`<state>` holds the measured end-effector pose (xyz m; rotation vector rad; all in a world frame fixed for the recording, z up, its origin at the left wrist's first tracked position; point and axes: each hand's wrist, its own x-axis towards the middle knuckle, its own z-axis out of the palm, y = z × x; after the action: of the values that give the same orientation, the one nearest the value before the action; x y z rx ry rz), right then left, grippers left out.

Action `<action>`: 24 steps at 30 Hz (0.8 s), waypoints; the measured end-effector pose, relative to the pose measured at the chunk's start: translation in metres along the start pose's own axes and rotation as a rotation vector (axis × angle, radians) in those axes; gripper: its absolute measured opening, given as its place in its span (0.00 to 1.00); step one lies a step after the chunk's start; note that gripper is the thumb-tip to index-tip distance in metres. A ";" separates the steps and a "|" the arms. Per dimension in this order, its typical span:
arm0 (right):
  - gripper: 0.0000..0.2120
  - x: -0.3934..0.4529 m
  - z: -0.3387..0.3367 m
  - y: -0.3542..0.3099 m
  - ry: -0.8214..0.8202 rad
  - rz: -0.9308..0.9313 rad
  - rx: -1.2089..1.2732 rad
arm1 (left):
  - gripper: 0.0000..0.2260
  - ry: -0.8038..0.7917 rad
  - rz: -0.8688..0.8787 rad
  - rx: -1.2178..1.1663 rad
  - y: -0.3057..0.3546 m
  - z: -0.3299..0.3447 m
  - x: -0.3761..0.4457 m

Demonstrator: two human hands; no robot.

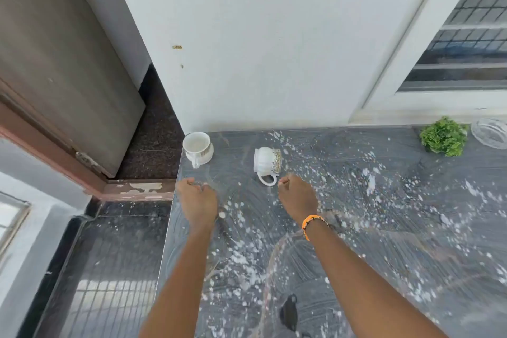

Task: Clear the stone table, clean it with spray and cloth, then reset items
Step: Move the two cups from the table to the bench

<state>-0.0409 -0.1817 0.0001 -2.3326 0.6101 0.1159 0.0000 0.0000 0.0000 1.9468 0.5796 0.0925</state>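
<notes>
Your left hand (pixel 198 202) hangs over the near-left part of the tabletop (pixel 384 214), fingers curled under, clenched on nothing you can see. Your right hand (pixel 297 196) is clenched the same way, just in front of the tipped cup (pixel 267 163), which lies on its side with its handle toward you; no contact is visible. An upright cup (pixel 198 147) stands at the far-left corner. White splatter (pixel 247 255) covers the dark stone. A small green plant (pixel 444 136) and a clear glass dish (pixel 491 132) sit at the far right. An orange wristband (pixel 310 222) circles your right wrist.
</notes>
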 end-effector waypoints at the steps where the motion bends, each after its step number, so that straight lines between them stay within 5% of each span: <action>1: 0.09 0.004 0.002 -0.003 0.012 0.022 -0.004 | 0.14 0.016 -0.002 -0.032 0.001 -0.002 0.007; 5: 0.10 0.016 0.010 -0.011 0.022 0.080 -0.063 | 0.19 0.027 -0.024 -0.012 0.002 -0.008 0.034; 12: 0.15 0.024 0.014 -0.015 0.007 0.163 -0.015 | 0.12 -0.061 0.089 0.108 0.002 -0.005 0.058; 18: 0.04 0.018 0.015 -0.017 0.036 0.114 0.401 | 0.11 -0.096 0.126 0.135 0.007 -0.004 0.056; 24: 0.04 0.006 0.007 -0.021 0.038 0.099 0.651 | 0.14 -0.201 0.096 0.057 0.009 -0.007 0.028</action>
<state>-0.0249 -0.1661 0.0062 -1.6794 0.6632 -0.0747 0.0258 0.0149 0.0057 2.0104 0.3598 -0.0597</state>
